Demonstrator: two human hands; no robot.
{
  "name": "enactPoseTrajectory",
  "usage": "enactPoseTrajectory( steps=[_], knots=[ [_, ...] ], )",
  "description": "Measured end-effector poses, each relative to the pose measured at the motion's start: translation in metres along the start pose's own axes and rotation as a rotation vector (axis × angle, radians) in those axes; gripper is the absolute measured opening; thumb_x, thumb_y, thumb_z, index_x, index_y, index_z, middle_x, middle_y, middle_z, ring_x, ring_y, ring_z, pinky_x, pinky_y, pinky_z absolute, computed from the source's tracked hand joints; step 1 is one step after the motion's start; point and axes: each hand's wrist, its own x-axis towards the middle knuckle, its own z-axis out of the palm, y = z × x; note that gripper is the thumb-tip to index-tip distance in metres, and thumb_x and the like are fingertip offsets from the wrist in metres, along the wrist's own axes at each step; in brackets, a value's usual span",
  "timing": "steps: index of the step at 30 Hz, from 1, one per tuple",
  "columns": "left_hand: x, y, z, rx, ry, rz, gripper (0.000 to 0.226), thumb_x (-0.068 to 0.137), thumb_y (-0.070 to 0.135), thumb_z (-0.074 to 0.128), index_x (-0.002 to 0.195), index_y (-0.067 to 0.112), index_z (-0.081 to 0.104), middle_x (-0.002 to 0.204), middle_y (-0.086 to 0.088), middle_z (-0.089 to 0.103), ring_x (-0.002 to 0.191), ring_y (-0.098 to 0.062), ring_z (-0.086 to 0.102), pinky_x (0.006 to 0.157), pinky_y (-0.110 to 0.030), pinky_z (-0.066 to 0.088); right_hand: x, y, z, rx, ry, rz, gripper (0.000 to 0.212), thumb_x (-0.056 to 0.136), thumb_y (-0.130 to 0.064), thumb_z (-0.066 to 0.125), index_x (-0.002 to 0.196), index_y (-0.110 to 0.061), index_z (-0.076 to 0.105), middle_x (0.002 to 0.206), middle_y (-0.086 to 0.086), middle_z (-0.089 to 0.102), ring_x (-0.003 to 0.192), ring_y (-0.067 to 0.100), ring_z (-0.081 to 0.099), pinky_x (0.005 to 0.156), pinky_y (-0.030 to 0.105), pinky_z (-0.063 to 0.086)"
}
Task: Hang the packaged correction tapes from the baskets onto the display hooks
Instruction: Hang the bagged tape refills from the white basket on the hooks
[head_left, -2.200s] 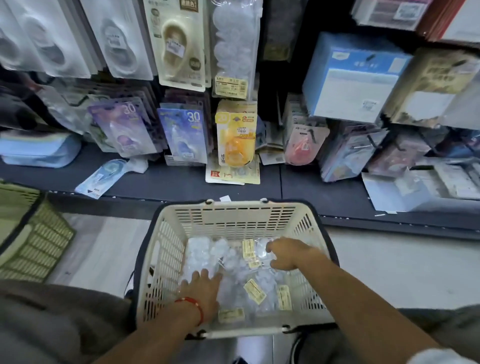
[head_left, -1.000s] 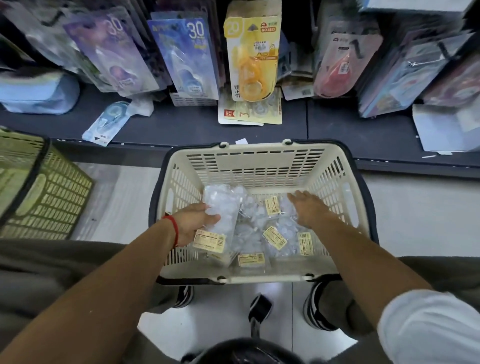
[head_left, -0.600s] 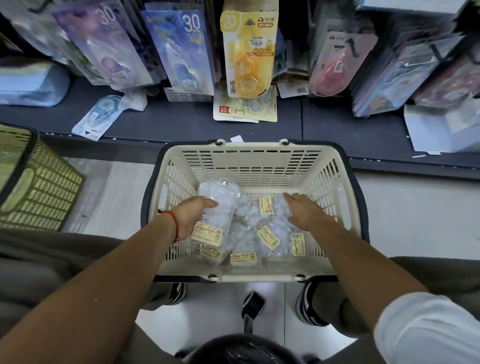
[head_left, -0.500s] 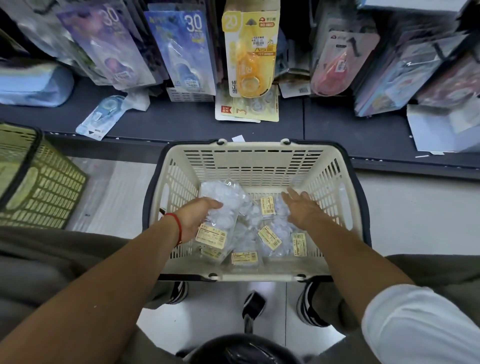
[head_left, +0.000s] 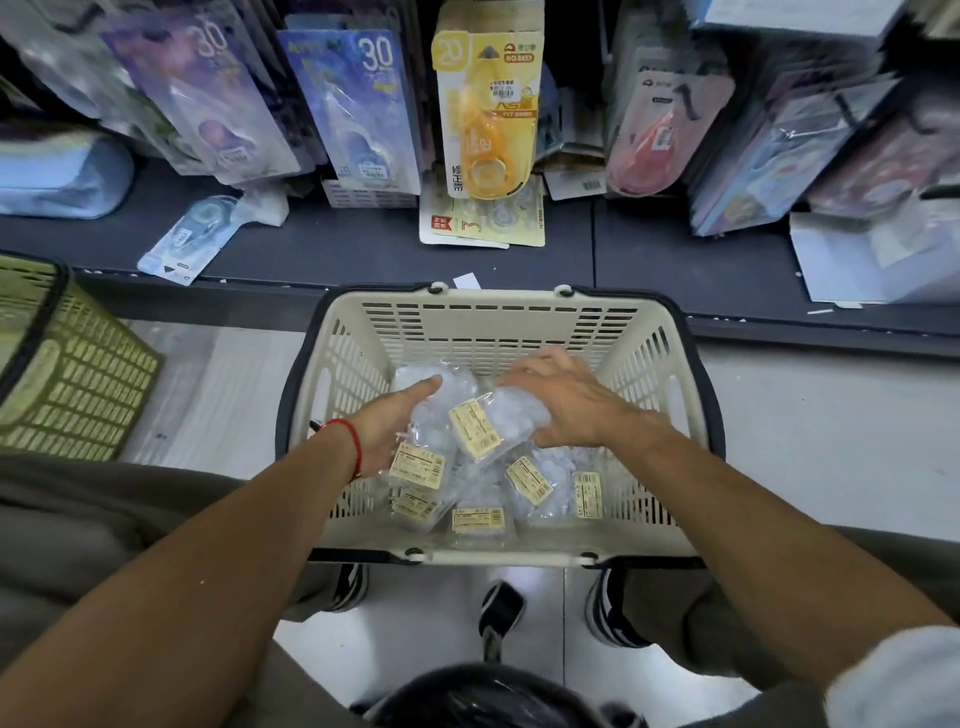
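Both hands are inside the cream basket (head_left: 498, 317). The left hand (head_left: 387, 426) cups a clear crinkly packet (head_left: 431, 415) from its 9 o'clock side, thumb laid along the top, fingers hidden underneath; a red cord circles the wrist. The right hand (head_left: 563, 402) is spread over a second clear packet (head_left: 506, 418), thumb curled under its 5 o'clock edge, the fingers arched across the top. The two packets touch and overlap where the hands meet.

Under them, toward 6 o'clock, more clear packets (head_left: 540, 480) lie loose on the basket floor. Six cream barcode labels can be counted in all, two on the held packets and four below; the exact number of packets I cannot tell, since the film blurs together. The contents look like pale round shapes.

The basket is slotted plastic with a dark rim and rounded corners, standing on a pale floor (head_left: 805, 426). Open basket room remains at 12 o'clock behind the hands and along the 3 o'clock wall. At 9 o'clock, apart from it, stands one green lattice basket (head_left: 78, 384).

At 12 o'clock runs a dark shelf (head_left: 337, 249) with hanging blister cards above: two bluish "30" cards (head_left: 358, 109), one yellow card (head_left: 488, 109), one pink (head_left: 665, 130). One pale blue packet (head_left: 192, 239) lies flat near the shelf's front edge at 10 o'clock.
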Motion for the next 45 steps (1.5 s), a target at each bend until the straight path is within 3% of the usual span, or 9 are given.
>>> enactPoseTrajectory(
  steps=[6, 13, 18, 23, 28, 34, 37, 42, 45],
  knots=[
    [-0.002, -0.003, 0.001, -0.018, -0.03, 0.068, 0.074, 0.094, -0.002, 0.07, 0.158, 0.014, 0.034, 0.14, -0.015, 0.064, 0.101, -0.026, 0.07, 0.083, -0.042, 0.059, 0.01, -0.024, 0.001, 0.035, 0.171, 0.069, 0.09, 0.082, -0.037, 0.087, 0.157, -0.027, 0.038, 0.159, 0.001, 0.039, 0.147, 0.023, 0.034, 0.12, 0.042, 0.032],
    [0.005, -0.026, -0.028, -0.021, -0.041, 0.019, 0.044, 0.101, 0.005, 0.063, 0.143, 0.013, 0.055, 0.122, -0.016, 0.076, 0.112, -0.033, 0.073, 0.1, -0.054, 0.056, -0.011, 0.029, 0.061, 0.047, -0.431, 0.578, 0.096, 0.097, -0.038, 0.073, 0.168, -0.018, 0.011, 0.172, 0.021, 0.014, 0.157, 0.042, 0.023, 0.127, 0.054, 0.027],
    [0.017, -0.03, -0.029, -0.114, -0.017, -0.013, 0.085, 0.099, 0.009, 0.068, 0.162, 0.041, 0.022, 0.112, -0.007, 0.08, 0.105, -0.03, 0.075, 0.082, -0.05, 0.063, -0.009, 0.028, 0.072, 0.04, -0.345, 0.666, 0.113, 0.079, -0.04, 0.09, 0.163, -0.015, 0.018, 0.16, 0.024, 0.033, 0.148, 0.042, 0.034, 0.122, 0.052, 0.034],
    [0.02, -0.02, -0.014, -0.039, 0.031, 0.044, 0.083, 0.1, 0.006, 0.063, 0.164, 0.036, 0.019, 0.104, -0.003, 0.072, 0.112, -0.034, 0.07, 0.101, -0.053, 0.056, -0.017, 0.035, 0.021, 0.396, -0.26, 0.543, 0.04, 0.087, -0.009, 0.083, 0.119, -0.025, 0.064, 0.141, 0.011, 0.056, 0.124, 0.03, 0.058, 0.104, 0.039, 0.05],
    [0.011, -0.01, 0.016, 0.094, 0.054, 0.133, 0.039, 0.103, 0.014, 0.056, 0.135, 0.028, 0.042, 0.113, -0.022, 0.065, 0.105, -0.043, 0.071, 0.099, -0.065, 0.054, -0.004, 0.007, -0.059, 0.486, -0.359, 0.236, 0.03, 0.089, -0.012, 0.081, 0.108, -0.032, 0.069, 0.122, -0.007, 0.064, 0.117, 0.019, 0.06, 0.102, 0.044, 0.047],
    [0.01, -0.022, 0.02, 0.053, -0.129, 0.137, 0.104, 0.088, 0.026, 0.083, 0.164, 0.034, 0.012, 0.16, -0.004, 0.041, 0.11, -0.011, 0.069, 0.092, -0.037, 0.061, 0.016, -0.037, -0.033, 0.42, 0.158, 0.253, 0.065, 0.082, -0.038, 0.088, 0.135, -0.029, 0.051, 0.127, -0.005, 0.057, 0.11, 0.015, 0.059, 0.092, 0.034, 0.052],
    [0.019, -0.03, 0.007, -0.098, -0.057, 0.11, 0.101, 0.088, 0.006, 0.081, 0.163, 0.032, 0.019, 0.143, -0.008, 0.061, 0.096, -0.02, 0.077, 0.09, -0.047, 0.062, 0.011, -0.027, 0.0, 0.369, 0.344, 0.387, 0.025, 0.103, -0.033, 0.064, 0.122, -0.02, 0.057, 0.125, -0.002, 0.057, 0.106, 0.016, 0.062, 0.092, 0.037, 0.056],
    [0.02, -0.031, -0.005, -0.228, 0.001, 0.087, 0.088, 0.086, 0.001, 0.08, 0.157, 0.028, 0.035, 0.123, -0.017, 0.074, 0.107, -0.038, 0.074, 0.097, -0.062, 0.056, -0.018, -0.01, 0.07, 0.014, -0.516, 0.497, 0.049, 0.101, -0.029, 0.064, 0.144, -0.008, 0.049, 0.14, 0.015, 0.052, 0.129, 0.032, 0.055, 0.108, 0.045, 0.048],
    [0.02, -0.028, -0.006, -0.241, 0.006, 0.1, 0.082, 0.086, 0.003, 0.08, 0.153, 0.027, 0.04, 0.122, -0.019, 0.074, 0.108, -0.039, 0.074, 0.094, -0.063, 0.058, -0.02, -0.009, 0.085, -0.054, -0.501, 0.485, 0.066, 0.094, -0.035, 0.075, 0.147, -0.012, 0.043, 0.145, 0.015, 0.047, 0.134, 0.033, 0.049, 0.109, 0.044, 0.043]
  ],
)
